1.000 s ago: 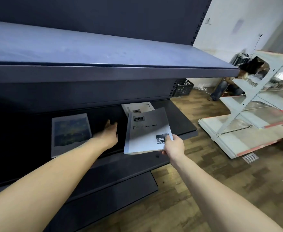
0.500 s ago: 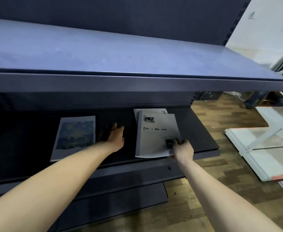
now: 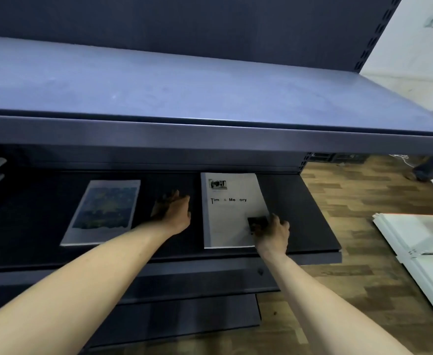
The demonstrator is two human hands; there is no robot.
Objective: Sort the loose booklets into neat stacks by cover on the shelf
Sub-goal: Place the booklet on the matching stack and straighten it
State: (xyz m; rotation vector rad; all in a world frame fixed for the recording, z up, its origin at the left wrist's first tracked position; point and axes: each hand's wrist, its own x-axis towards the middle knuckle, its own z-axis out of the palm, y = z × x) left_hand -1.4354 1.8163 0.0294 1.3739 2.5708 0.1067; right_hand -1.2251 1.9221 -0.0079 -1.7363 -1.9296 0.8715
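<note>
Right hand point(image 3: 271, 233) is pinching the white booklet's point(image 3: 232, 213) lower-right corner, center frame. Left hand point(image 3: 174, 213) is lying relaxed, fingers straight, on the dark shelf point(image 3: 300, 216).

Dark lower shelf point(image 3: 312, 226) carries two things: painted-cover booklet point(image 3: 102, 212) lying flat at left, white "Time & Memory" booklet stack point(image 3: 232, 211) at right, well apart. Upper shelf point(image 3: 184, 93) sits above it.

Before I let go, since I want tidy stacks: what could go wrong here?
The white booklet lies slightly askew, so the stack may end up uneven. Its near edge sits close to the shelf lip; withdrawing the right hand could drag it off.
</note>
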